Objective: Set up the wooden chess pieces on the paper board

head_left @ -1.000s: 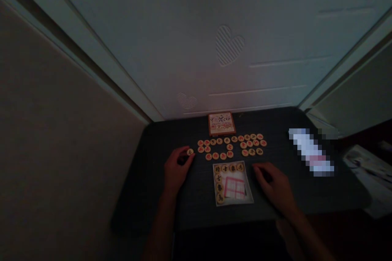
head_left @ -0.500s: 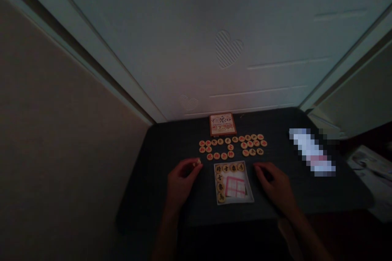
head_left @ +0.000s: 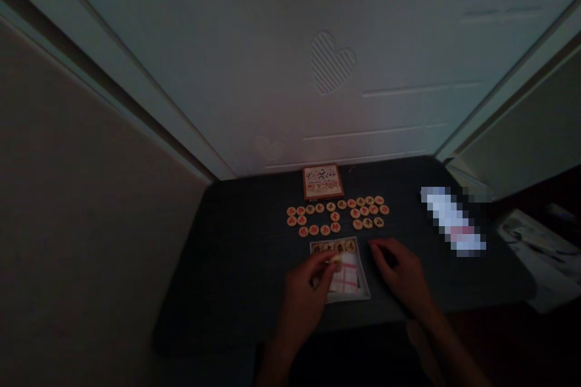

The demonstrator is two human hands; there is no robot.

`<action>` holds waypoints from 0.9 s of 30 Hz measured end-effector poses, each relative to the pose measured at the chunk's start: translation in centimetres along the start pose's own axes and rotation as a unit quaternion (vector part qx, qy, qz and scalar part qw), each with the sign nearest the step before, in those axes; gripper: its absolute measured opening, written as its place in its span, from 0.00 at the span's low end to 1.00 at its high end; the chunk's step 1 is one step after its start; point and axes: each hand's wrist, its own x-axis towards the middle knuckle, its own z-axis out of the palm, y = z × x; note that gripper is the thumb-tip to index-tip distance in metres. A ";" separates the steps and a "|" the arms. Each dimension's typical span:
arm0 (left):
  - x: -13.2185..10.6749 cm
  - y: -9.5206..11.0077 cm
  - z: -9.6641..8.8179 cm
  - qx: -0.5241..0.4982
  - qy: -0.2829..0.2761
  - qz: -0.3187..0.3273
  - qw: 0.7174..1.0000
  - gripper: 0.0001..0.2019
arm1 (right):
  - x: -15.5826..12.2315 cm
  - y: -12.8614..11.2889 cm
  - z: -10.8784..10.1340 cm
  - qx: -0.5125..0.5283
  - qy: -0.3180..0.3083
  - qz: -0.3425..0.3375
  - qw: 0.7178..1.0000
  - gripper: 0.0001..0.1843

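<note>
My left hand (head_left: 305,285) is over the left part of a shallow white box (head_left: 364,290), pinching a round Chinese chess piece (head_left: 335,259) between thumb and fingertips. A row of black-marked pieces (head_left: 340,247) lies along the box's far side. Beside them is a white sheet with pink lines (head_left: 347,275). My hand hides the box's left side. To the right of the box, my right hand (head_left: 402,269) rests low over the table with its thumb and forefinger tips together. Whether anything is between those fingertips cannot be made out.
Beyond the box, several red- and black-marked pieces (head_left: 313,230) lie spread on the dark table (head_left: 236,254). A printed square lid (head_left: 323,182) is behind them, near a white panel with hearts (head_left: 333,63). A pixelated bright object (head_left: 454,221) lies at the right.
My left hand has moved right, carrying the piece from beside the box to above it. My right hand keeps its place beside the box. The whole view has shifted slightly.
</note>
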 end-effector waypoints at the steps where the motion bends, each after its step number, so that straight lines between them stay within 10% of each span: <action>1: 0.2 0.1 0.4 0.007 -0.009 0.005 1.000 0.11 | 0.0 0.0 0.0 0.001 0.002 0.000 1.000 0.13; 27: 1.1 0.2 4.2 0.280 -0.043 0.013 0.959 0.11 | 0.0 0.0 -0.1 0.043 -0.007 -0.005 0.999 0.11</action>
